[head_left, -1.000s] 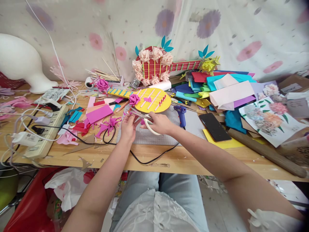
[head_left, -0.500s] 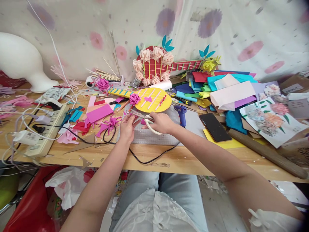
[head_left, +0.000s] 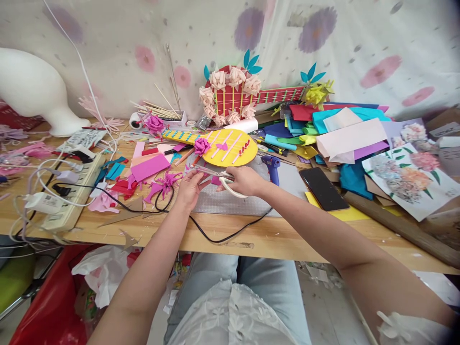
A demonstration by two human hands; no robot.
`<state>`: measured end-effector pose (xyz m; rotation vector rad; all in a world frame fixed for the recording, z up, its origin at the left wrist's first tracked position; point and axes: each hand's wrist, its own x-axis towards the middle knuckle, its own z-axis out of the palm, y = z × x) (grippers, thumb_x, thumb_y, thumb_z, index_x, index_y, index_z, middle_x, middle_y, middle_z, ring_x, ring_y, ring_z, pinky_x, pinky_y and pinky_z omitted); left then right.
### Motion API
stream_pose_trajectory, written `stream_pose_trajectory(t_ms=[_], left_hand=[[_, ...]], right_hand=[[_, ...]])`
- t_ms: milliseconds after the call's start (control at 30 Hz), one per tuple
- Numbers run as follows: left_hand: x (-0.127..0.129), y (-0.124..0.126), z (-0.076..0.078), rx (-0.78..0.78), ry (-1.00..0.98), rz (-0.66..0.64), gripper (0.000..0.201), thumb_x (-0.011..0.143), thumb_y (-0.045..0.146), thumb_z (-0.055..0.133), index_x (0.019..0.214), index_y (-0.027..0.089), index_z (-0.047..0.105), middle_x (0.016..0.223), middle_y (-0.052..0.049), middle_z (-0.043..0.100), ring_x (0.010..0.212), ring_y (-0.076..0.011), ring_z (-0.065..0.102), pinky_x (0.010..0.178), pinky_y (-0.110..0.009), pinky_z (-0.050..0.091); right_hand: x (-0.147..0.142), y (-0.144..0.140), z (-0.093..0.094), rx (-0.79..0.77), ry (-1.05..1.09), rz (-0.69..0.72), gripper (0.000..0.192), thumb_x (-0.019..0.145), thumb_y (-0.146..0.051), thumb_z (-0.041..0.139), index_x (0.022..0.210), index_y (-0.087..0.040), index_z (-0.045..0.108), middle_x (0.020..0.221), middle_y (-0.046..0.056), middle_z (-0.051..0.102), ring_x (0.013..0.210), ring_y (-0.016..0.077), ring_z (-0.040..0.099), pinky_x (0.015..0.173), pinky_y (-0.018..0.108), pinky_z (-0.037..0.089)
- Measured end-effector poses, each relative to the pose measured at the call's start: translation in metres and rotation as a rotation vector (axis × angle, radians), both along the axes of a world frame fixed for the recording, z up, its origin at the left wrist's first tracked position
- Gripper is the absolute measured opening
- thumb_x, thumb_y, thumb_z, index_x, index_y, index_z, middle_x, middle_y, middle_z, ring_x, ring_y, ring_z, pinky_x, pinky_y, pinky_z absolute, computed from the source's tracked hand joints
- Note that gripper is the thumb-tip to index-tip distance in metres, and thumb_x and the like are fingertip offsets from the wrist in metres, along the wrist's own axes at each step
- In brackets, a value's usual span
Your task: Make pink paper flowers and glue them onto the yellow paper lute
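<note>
My right hand (head_left: 246, 180) grips the white-handled scissors (head_left: 230, 184), their blades pointing left to the fingertips of my left hand (head_left: 190, 188). The left thumb and fingers are closed in a pinch by the blade tips, on what looks like a small piece of pink paper; most of it is hidden. Both hands are above the front of the grey cutting mat (head_left: 247, 205). Just behind them lies a yellow paper guitar (head_left: 246, 158) with pink strips and a magenta paper rose (head_left: 201, 146). A magenta scrap (head_left: 216, 180) shows below the blades.
A blue glue gun (head_left: 272, 168) stands right of my hands, its black cord (head_left: 230, 238) looping along the table front. Further right lies a phone (head_left: 323, 188). Paper scraps (head_left: 150, 166) and a power strip (head_left: 77, 199) are left. A red flower-trimmed guitar (head_left: 266, 97) leans behind.
The hands and scissors keep nearly the same pose; the blades look a little more closed at my left fingertips. The view has shifted slightly.
</note>
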<state>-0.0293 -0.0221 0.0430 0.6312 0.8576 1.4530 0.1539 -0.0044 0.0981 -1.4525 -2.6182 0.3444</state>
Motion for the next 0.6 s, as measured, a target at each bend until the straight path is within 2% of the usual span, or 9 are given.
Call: stream_pose_trajectory(t_ms=[233, 400, 600], left_hand=[[-0.003, -0.003, 0.005, -0.038, 0.084, -0.060, 0.025, 0.053, 0.024, 0.078, 0.071, 0.016, 0.062, 0.072, 0.002, 0.066, 0.077, -0.0149, 0.064, 0.078, -0.034, 0.051], [-0.010, -0.004, 0.012, -0.085, 0.144, -0.095, 0.026, 0.052, 0.025, 0.079, 0.069, 0.015, 0.063, 0.070, 0.000, 0.067, 0.076, -0.0158, 0.065, 0.075, -0.033, 0.051], [-0.016, -0.005, 0.019, -0.073, 0.220, -0.123, 0.024, 0.052, 0.025, 0.079, 0.067, 0.014, 0.064, 0.072, -0.002, 0.068, 0.078, -0.0170, 0.065, 0.074, -0.033, 0.052]], right_hand=[[0.008, 0.003, -0.004, -0.018, 0.047, 0.029, 0.052, 0.073, -0.067, 0.051, 0.075, -0.015, 0.058, 0.071, 0.006, 0.063, 0.061, 0.0139, 0.050, 0.053, 0.025, 0.023], [0.012, 0.011, -0.008, -0.087, 0.089, 0.023, 0.054, 0.071, -0.070, 0.051, 0.071, -0.016, 0.055, 0.065, 0.003, 0.058, 0.057, 0.0118, 0.044, 0.052, 0.024, 0.024], [0.006, 0.009, -0.003, -0.111, 0.070, 0.077, 0.056, 0.073, -0.070, 0.049, 0.088, -0.017, 0.053, 0.084, 0.008, 0.064, 0.068, 0.0165, 0.054, 0.055, 0.023, 0.030]])
